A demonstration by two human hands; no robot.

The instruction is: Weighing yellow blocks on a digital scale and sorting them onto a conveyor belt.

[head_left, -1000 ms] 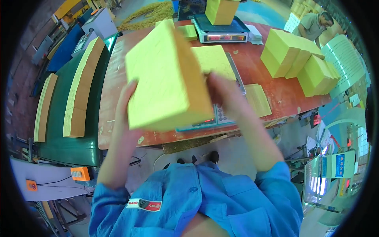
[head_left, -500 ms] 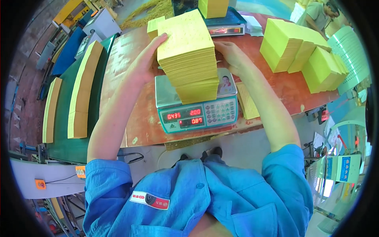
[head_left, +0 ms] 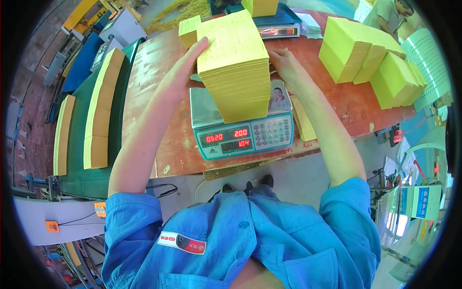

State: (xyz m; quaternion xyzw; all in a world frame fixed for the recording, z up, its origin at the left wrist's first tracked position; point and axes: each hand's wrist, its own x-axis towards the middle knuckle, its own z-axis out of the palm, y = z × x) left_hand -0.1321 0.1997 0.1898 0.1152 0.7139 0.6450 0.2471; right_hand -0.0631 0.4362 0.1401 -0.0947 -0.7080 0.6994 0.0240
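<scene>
A tall stack of yellow paper sheets (head_left: pixel 233 58) stands on a teal electronic scale (head_left: pixel 245 137) in front of me. My left hand (head_left: pixel 188 67) is closed against its left side, with the thumb by the top edge. My right hand (head_left: pixel 286 70) presses on the right side, its fingertips partly hidden behind the sheets. Red digits glow on the scale's display. A small picture of a person lies on the weighing plate beside the stack.
The scale is near the front edge of a reddish table (head_left: pixel 159 111). Yellow paper stacks (head_left: pixel 346 53) stand at right; a smaller yellow stack (head_left: pixel 190 32) and a second scale (head_left: pixel 279 32) are behind. Paper rows (head_left: pixel 98 115) lie on a green conveyor (head_left: pixel 72 144) at left. Another person (head_left: pixel 390 19) is far right.
The upper sheets have come down into line with the lower ones, so the step in the stack's front is gone. Both hands stay at its sides. The red digits have changed.
</scene>
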